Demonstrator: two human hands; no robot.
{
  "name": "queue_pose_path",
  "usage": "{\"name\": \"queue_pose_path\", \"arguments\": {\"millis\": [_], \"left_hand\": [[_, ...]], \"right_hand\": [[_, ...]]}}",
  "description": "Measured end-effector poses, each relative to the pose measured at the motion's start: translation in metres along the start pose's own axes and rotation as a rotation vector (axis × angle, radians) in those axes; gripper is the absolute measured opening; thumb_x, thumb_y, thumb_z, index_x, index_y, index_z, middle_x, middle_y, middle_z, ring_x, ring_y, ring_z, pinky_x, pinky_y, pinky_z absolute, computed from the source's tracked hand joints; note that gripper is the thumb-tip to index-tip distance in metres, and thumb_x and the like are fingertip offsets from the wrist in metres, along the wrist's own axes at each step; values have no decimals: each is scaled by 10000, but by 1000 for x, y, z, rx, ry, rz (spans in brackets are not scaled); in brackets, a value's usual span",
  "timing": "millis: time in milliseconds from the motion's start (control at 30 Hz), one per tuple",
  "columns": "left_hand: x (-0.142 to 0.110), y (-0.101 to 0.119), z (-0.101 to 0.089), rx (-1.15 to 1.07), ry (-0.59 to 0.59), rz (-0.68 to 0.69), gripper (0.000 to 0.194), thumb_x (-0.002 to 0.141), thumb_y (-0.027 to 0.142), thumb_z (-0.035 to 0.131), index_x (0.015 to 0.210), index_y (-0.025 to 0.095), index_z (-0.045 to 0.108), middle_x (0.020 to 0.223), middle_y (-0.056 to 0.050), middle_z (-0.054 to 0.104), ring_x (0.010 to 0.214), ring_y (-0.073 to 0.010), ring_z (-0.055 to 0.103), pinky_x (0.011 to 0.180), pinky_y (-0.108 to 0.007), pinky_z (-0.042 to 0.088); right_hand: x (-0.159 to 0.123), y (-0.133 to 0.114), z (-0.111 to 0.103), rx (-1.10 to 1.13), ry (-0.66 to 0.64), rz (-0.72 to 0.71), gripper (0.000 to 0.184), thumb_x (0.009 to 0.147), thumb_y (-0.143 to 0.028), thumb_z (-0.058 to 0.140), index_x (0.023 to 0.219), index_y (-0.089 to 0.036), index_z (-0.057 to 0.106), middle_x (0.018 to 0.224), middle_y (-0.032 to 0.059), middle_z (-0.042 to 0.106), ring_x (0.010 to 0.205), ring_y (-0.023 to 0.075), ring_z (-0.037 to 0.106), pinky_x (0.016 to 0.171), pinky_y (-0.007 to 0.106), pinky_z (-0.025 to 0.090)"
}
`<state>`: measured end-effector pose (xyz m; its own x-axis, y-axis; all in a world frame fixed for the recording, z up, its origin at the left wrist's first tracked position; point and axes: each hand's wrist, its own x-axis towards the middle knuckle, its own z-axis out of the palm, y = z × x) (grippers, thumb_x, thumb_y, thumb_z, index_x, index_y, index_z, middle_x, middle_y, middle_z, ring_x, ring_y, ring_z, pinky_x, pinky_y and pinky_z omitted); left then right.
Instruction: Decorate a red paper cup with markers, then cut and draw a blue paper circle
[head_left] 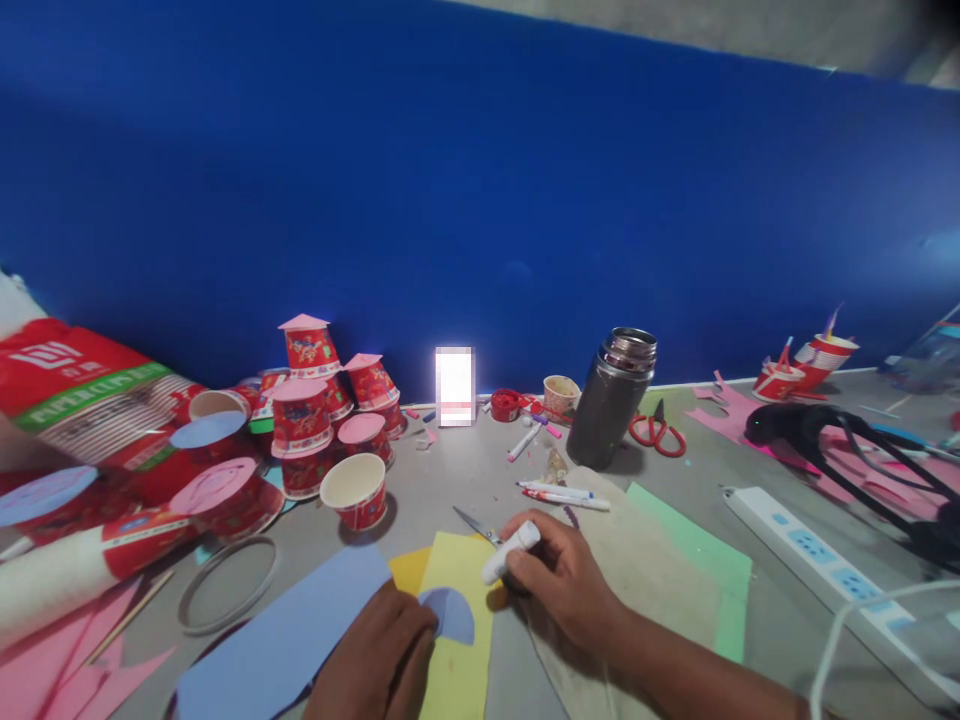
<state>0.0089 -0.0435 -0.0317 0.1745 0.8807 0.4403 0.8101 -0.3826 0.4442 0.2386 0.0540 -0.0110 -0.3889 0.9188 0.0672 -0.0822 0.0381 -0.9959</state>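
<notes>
My right hand (pixel 559 570) grips a stubby white tube that looks like a glue stick (pixel 517 550), tilted above the table. Fingers curled, my left hand (pixel 382 645) holds the left edge of a rounded piece of purple paper (pixel 454 615). That piece lies over a yellow paper sheet (pixel 459 565), and my hand hides part of it. Under the left wrist a blue paper sheet (pixel 277 640) reaches to the left. Just beyond the right fingers lie scissors (pixel 476 524), their blades pointing away; their handles are mostly hidden.
Stacked red paper cups (pixel 300 430) with pink paper tops stand at the left, beside an upright open cup (pixel 354 492). A dark flask (pixel 611 400) stands behind my right hand, near red-handled scissors (pixel 660 435). A white power strip (pixel 832 575) lies at the right.
</notes>
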Motion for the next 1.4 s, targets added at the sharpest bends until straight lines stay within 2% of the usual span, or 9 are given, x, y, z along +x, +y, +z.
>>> {"name": "queue_pose_path", "arguments": {"millis": [100, 300, 467, 633, 800, 1067, 1233, 1400], "left_hand": [[0, 9, -5, 35, -19, -91, 212, 1046, 296, 528, 984, 273, 729, 932, -39, 723, 886, -223, 685, 795, -330, 575], [3, 14, -7, 18, -113, -111, 263, 1056, 285, 467, 1023, 208, 717, 991, -84, 691, 952, -257, 635, 832, -399, 532], [1, 15, -6, 33, -139, -95, 285, 1064, 262, 454, 1107, 182, 724, 994, -87, 642, 928, -249, 598, 803, -393, 507], [0, 14, -4, 88, -173, -62, 279, 1041, 246, 489, 1117, 190, 752, 1000, -89, 595, 933, -260, 560, 801, -405, 485], [0, 14, -3, 116, -189, -57, 291, 1046, 255, 489, 1138, 211, 761, 982, -80, 576, 921, -253, 525, 792, -400, 472], [2, 16, -2, 149, -188, -29, 313, 1061, 237, 475, 1117, 209, 782, 949, -81, 545, 893, -257, 498, 760, -395, 422], [2, 16, -2, 153, -186, -19, 291, 1056, 226, 491, 1108, 199, 776, 933, -75, 547, 874, -250, 491, 747, -389, 412], [2, 16, -2, 182, -192, -9, 289, 1055, 234, 507, 1159, 202, 775, 967, -88, 561, 886, -255, 496, 751, -393, 414]], "right_hand": [[-2, 1, -2, -17, -4, 32, 275, 838, -447, 755, 933, -193, 708, 744, -12, 607, 649, 129, 535, 608, 262, 511], [-5, 6, -8, -236, -41, -57, 300, 905, -479, 703, 1022, -203, 722, 792, 2, 638, 659, 133, 517, 609, 267, 458], [-9, -2, -4, -510, -158, -208, 244, 934, -425, 640, 1000, -202, 716, 719, -11, 633, 613, 135, 502, 605, 269, 412], [-8, -1, 2, -665, -325, -355, 205, 971, -378, 601, 1005, -203, 703, 859, 45, 744, 744, 173, 634, 722, 287, 462], [-4, 4, 3, -770, -388, -422, 195, 1004, -361, 588, 1032, -200, 694, 920, 72, 768, 819, 200, 676, 763, 298, 467], [-1, 5, 9, -943, -461, -404, 191, 1017, -359, 584, 1023, -194, 680, 940, 74, 764, 859, 212, 664, 750, 300, 405], [-1, -6, 14, -1101, -512, -354, 194, 1031, -351, 561, 1017, -187, 664, 912, 76, 757, 820, 212, 654, 704, 304, 342], [0, -14, 10, -1125, -467, -251, 228, 1024, -381, 554, 951, -188, 649, 816, 56, 725, 728, 195, 621, 678, 297, 329]]}}
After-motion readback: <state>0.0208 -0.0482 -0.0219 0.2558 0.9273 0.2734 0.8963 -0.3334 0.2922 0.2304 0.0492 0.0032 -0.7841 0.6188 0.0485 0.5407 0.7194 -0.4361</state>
